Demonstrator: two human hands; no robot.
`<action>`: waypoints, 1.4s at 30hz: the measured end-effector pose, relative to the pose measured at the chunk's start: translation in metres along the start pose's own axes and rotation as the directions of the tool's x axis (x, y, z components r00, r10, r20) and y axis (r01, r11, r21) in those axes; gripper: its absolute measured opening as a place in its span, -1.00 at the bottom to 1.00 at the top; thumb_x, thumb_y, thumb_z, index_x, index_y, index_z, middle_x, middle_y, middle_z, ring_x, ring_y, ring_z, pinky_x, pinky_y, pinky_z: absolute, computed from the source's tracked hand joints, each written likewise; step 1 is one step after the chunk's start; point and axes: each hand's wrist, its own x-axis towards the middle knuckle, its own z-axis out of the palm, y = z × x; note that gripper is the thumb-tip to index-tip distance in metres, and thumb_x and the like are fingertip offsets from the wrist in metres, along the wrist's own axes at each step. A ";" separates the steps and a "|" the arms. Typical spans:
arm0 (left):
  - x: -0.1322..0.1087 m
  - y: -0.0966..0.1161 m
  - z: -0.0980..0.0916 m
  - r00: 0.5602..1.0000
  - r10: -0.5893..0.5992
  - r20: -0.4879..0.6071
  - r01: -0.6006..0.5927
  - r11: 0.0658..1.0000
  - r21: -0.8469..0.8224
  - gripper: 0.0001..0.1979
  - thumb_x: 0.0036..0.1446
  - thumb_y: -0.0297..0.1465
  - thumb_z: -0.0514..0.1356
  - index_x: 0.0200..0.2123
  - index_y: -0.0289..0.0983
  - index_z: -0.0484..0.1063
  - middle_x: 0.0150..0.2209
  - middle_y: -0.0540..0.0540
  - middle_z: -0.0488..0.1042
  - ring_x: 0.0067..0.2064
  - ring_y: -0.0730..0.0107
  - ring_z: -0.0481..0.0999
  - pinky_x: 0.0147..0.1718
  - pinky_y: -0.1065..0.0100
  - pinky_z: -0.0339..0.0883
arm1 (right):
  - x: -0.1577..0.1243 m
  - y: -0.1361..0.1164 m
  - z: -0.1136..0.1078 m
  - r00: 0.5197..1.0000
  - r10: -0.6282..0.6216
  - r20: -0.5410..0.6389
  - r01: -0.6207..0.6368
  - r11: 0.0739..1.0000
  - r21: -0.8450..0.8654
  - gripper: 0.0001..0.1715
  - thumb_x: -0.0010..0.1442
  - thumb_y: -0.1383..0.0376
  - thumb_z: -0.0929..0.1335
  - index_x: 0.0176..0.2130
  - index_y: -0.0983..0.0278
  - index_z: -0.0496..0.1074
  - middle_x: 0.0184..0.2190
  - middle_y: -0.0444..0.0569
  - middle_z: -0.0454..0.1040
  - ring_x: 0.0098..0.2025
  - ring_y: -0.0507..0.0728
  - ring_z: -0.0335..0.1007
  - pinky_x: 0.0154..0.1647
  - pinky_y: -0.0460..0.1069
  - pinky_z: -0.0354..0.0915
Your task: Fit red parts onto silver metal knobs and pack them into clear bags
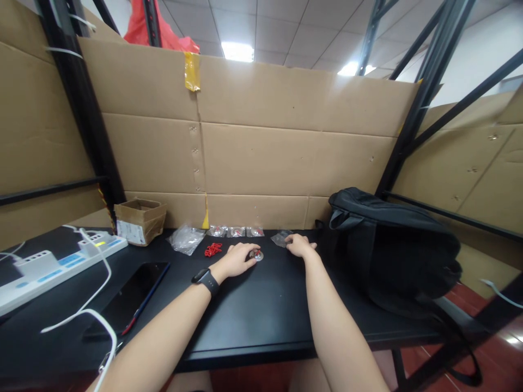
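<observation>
My left hand (240, 260), with a black watch on its wrist, has its thumb and fingers closed at the edge of a small round silvery disc (259, 256). A bit of red shows on the disc, which rests on the black table. To the right, my right hand (300, 246) pinches the near edge of a small clear plastic bag (280, 238). Left of my left hand lies a bundle of red cords (213, 249). Behind it, against the cardboard, sit several clear packets (236, 232) with silvery and red contents.
A larger clear plastic bag (186, 239) and an open cardboard box (141, 220) stand back left. Further left are a white power strip (61, 267), a cable and a dark tablet (134, 291). A black backpack (392, 250) fills the right side. Cardboard walls (261, 158) enclose the table (253, 321).
</observation>
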 end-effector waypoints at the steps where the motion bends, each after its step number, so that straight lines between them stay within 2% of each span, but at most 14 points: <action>1: 0.000 0.000 0.001 1.000 0.003 0.001 -0.003 1.000 -0.001 -0.55 0.23 -0.20 0.14 0.19 -0.04 0.32 0.12 -0.07 0.48 0.12 0.09 0.42 0.11 0.07 0.24 | 0.000 -0.002 0.001 1.000 -0.005 0.019 0.005 1.000 -0.012 -0.58 0.17 0.28 0.32 0.02 -0.02 0.49 0.15 -0.04 0.43 0.26 0.37 0.15 0.17 0.43 0.00; 7: 0.001 0.004 -0.002 1.000 0.014 0.002 -0.014 1.000 0.002 -0.60 0.19 -0.19 0.18 0.09 -0.07 0.42 0.03 -0.08 0.53 0.07 0.11 0.45 0.06 0.13 0.27 | -0.002 -0.008 0.007 0.999 -0.036 0.001 0.036 0.999 0.002 -0.44 0.26 0.20 0.24 0.24 0.03 0.29 0.32 0.05 0.19 0.31 0.47 0.01 0.16 0.51 -0.06; 11: -0.001 0.005 -0.004 1.000 -0.023 -0.019 0.023 1.000 0.020 -0.61 0.15 -0.16 0.21 0.04 -0.10 0.46 0.01 -0.14 0.51 0.06 0.05 0.44 0.03 0.11 0.28 | -0.010 -0.017 0.001 0.980 -0.119 -0.158 0.128 0.991 0.050 -0.47 0.18 0.24 0.33 0.15 0.07 0.38 0.22 0.11 0.27 0.23 0.43 0.08 0.10 0.37 0.08; 13: -0.001 0.002 -0.005 0.998 -0.062 -0.033 0.062 0.998 0.022 -0.50 0.11 -0.13 0.24 0.11 -0.12 0.41 0.02 -0.17 0.51 0.08 -0.01 0.43 0.02 0.07 0.28 | -0.016 -0.025 -0.001 0.941 -0.245 -0.234 0.268 0.961 0.071 -0.50 0.10 0.29 0.40 0.06 0.08 0.44 0.15 0.07 0.31 0.18 0.36 0.12 0.09 0.26 0.12; 15: -0.002 -0.004 -0.006 0.996 -0.078 -0.037 0.079 0.997 0.012 -0.44 0.08 -0.12 0.27 0.15 -0.12 0.36 0.00 -0.17 0.52 0.09 -0.03 0.42 0.02 0.06 0.27 | -0.020 -0.034 0.000 0.882 -0.406 -0.238 0.435 0.897 0.081 -0.44 0.00 0.30 0.48 0.03 0.06 0.46 0.14 0.02 0.32 0.17 0.31 0.15 0.09 0.20 0.12; 18: -0.002 -0.012 -0.013 0.986 -0.111 -0.126 0.112 0.994 0.006 -0.50 0.13 -0.24 0.23 0.16 -0.10 0.34 0.01 -0.15 0.52 0.10 0.01 0.42 0.05 0.06 0.23 | -0.025 -0.047 0.010 0.788 -0.607 -0.098 0.615 0.777 0.134 -0.31 -0.12 0.21 0.57 0.04 0.07 0.49 0.09 0.01 0.40 0.12 0.28 0.25 0.09 0.13 0.17; 21: -0.001 -0.014 -0.023 0.937 -0.171 -0.305 0.185 0.983 0.017 -0.56 0.18 -0.37 0.14 0.15 -0.08 0.33 0.05 -0.13 0.50 0.12 0.07 0.42 0.09 0.04 0.18 | -0.025 -0.057 0.023 0.725 -0.688 0.020 0.667 0.709 0.226 -0.50 -0.08 0.19 0.56 -0.08 0.15 0.58 -0.12 -0.02 0.56 -0.09 0.20 0.44 -0.04 0.01 0.26; 24: -0.001 -0.013 -0.030 0.902 -0.196 -0.384 0.219 0.975 0.017 -0.62 0.19 -0.39 0.11 0.08 -0.06 0.37 0.06 -0.11 0.50 0.13 0.09 0.41 0.09 0.03 0.16 | -0.025 -0.062 0.032 0.729 -0.684 -0.012 0.665 0.704 0.250 -0.83 0.04 0.28 0.49 -0.27 0.19 0.63 -0.33 -0.07 0.61 -0.27 0.13 0.49 -0.17 -0.05 0.28; 26: -0.001 -0.014 -0.032 0.900 -0.211 -0.382 0.236 0.972 0.019 -0.65 0.18 -0.40 0.11 0.04 -0.05 0.40 0.04 -0.09 0.52 0.12 0.09 0.42 0.08 0.02 0.17 | -0.024 -0.064 0.034 0.743 -0.667 -0.056 0.658 0.710 0.251 -0.90 0.04 0.32 0.47 -0.34 0.19 0.63 -0.38 -0.08 0.62 -0.31 0.10 0.49 -0.20 -0.07 0.28; 31: -0.002 -0.017 -0.027 0.946 -0.255 -0.202 0.270 0.961 0.051 -0.84 0.14 -0.34 0.17 -0.29 -0.11 0.57 -0.10 -0.07 0.60 0.04 0.02 0.48 0.04 0.00 0.22 | -0.020 -0.068 0.034 0.795 -0.567 -0.216 0.600 0.679 0.424 -0.93 0.06 0.31 0.46 -0.39 0.23 0.62 -0.37 -0.04 0.62 -0.33 0.12 0.53 -0.19 -0.03 0.35; 33: -0.001 -0.014 -0.023 0.971 -0.194 -0.138 0.194 0.981 -0.009 -0.85 0.15 -0.29 0.19 -0.30 -0.11 0.59 -0.14 -0.07 0.61 0.00 0.06 0.50 0.03 0.05 0.26 | -0.020 -0.070 0.034 0.808 -0.502 -0.309 0.577 0.569 0.586 -0.86 0.06 0.23 0.47 -0.39 0.26 0.61 -0.28 0.01 0.63 -0.26 0.17 0.55 -0.14 0.01 0.38; 35: 0.002 -0.009 -0.019 0.979 -0.100 -0.180 0.078 0.989 -0.126 -0.82 0.19 -0.26 0.18 -0.24 -0.12 0.58 -0.11 -0.08 0.60 -0.01 0.13 0.51 0.03 0.13 0.30 | -0.021 -0.074 0.033 0.816 -0.455 -0.355 0.548 0.416 0.726 -0.76 0.01 0.14 0.50 -0.40 0.27 0.60 -0.19 0.07 0.61 -0.15 0.21 0.55 -0.06 0.07 0.40; 38: 0.008 0.002 -0.014 0.940 -0.044 -0.338 -0.054 0.960 -0.276 -0.77 0.25 -0.22 0.16 -0.17 -0.16 0.57 -0.09 -0.13 0.56 -0.02 0.19 0.51 0.04 0.19 0.34 | -0.026 -0.080 0.030 0.849 -0.420 -0.321 0.446 0.243 0.861 -0.64 -0.08 0.05 0.54 -0.42 0.28 0.59 -0.12 0.11 0.59 -0.10 0.26 0.53 -0.09 0.12 0.43; 42: 0.011 0.010 -0.011 0.873 -0.096 -0.478 -0.088 0.933 -0.349 -0.75 0.24 -0.19 0.18 -0.18 -0.18 0.56 -0.09 -0.15 0.52 -0.01 0.18 0.49 0.04 0.18 0.36 | -0.035 -0.088 0.026 0.889 -0.387 -0.245 0.310 0.117 0.943 -0.55 -0.18 0.01 0.59 -0.47 0.29 0.51 -0.10 0.11 0.58 -0.12 0.25 0.53 -0.13 0.12 0.46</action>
